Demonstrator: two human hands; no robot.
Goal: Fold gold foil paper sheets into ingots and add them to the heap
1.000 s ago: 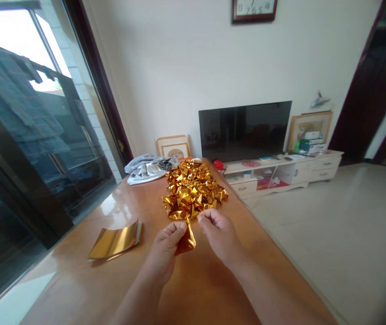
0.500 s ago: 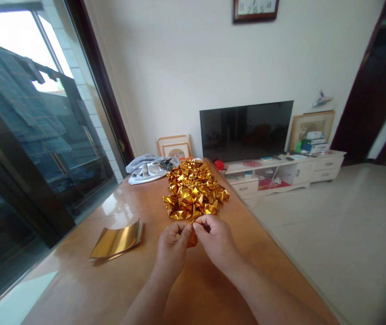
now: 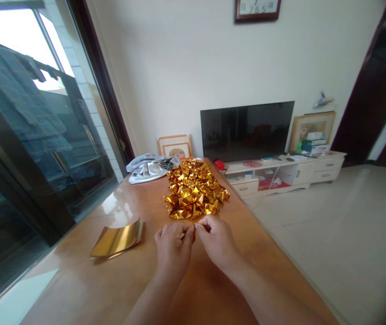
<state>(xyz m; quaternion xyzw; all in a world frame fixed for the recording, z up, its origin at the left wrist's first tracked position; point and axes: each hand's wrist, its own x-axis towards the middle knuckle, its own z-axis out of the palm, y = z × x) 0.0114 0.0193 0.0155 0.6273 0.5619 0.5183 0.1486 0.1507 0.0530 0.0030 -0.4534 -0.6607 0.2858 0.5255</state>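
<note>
Over the near part of the table, my left hand (image 3: 175, 247) and my right hand (image 3: 217, 240) meet with thumbs and fingertips pinched together. Between them they grip a small piece of gold foil paper (image 3: 193, 232), mostly hidden behind my fingers. Just beyond my fingertips lies a heap of folded gold foil paper pieces (image 3: 193, 192), shiny and crumpled-looking. To the left of my left hand rests a stack of flat gold foil sheets (image 3: 115, 239), its edges curling up.
The brown wooden table (image 3: 138, 289) has its right edge beside my right forearm. Grey and white cloth (image 3: 148, 169) lies bunched at its far left end. A pale green sheet (image 3: 23, 295) covers the near left corner. Beyond stand a television (image 3: 247, 131) and a white cabinet (image 3: 301, 174).
My left hand has turned inward, its fingers curling closer around the foil piece. The foil showing below my thumbs before is now mostly hidden. My right hand has hardly moved.
</note>
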